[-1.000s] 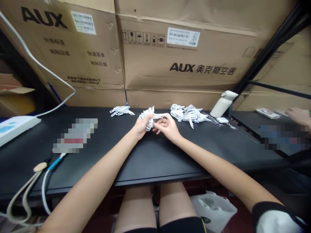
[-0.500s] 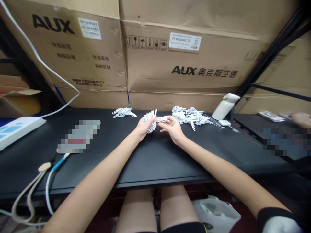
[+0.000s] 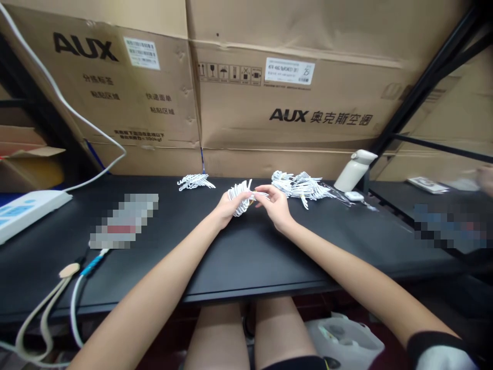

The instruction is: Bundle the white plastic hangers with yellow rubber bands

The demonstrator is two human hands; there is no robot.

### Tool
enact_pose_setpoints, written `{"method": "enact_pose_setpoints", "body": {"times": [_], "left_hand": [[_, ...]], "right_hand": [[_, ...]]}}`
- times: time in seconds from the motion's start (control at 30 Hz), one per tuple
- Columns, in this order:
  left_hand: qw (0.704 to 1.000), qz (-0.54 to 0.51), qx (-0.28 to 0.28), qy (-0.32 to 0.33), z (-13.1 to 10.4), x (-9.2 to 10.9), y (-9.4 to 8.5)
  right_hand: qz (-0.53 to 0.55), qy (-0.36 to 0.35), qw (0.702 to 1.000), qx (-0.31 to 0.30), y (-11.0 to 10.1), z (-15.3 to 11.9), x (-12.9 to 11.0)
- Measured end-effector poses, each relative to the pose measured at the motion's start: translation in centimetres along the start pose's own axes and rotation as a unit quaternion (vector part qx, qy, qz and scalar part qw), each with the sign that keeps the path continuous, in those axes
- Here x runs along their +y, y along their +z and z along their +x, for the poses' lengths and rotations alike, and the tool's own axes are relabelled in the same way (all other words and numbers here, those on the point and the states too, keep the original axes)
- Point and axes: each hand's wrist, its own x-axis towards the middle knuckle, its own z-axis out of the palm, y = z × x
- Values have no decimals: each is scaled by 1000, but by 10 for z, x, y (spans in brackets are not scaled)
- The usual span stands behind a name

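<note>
Wrapped round a bundle of white hooks (image 3: 239, 199), my left hand (image 3: 228, 209) holds it just above the black table. The hooks' curved ends fan out on its near side, while their thin straight ends point right. My right hand (image 3: 278, 208) is closed at those straight ends, its fingertips pinching a thin yellow rubber band (image 3: 252, 201) that loops beside the bundle. Part of the band is hidden by the fingers. A small pile of similar white hooks (image 3: 195, 181) lies behind to the left, and a larger pile (image 3: 304, 186) lies behind to the right.
Large cardboard boxes (image 3: 231, 123) stand along the table's back. A white bottle (image 3: 355, 170) and a small white case (image 3: 354, 196) are at the right. On the left are a blurred-out phone-like object (image 3: 125, 221), its cable (image 3: 77, 303) and a white power strip (image 3: 34, 210). Another person's hand (image 3: 486, 182) shows far right.
The yellow band now shows more clearly as a loop between my hands. My right fingers have drawn closer together at the hooks' straight ends; the view has shifted slightly.
</note>
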Motion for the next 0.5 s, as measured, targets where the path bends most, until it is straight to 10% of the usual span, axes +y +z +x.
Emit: {"method": "enact_pose_setpoints", "body": {"times": [0.5], "left_hand": [[998,-23,-28,-47,-3,2,0]], "right_hand": [[-60,-66,995,-49,-4,-3,-4]]}}
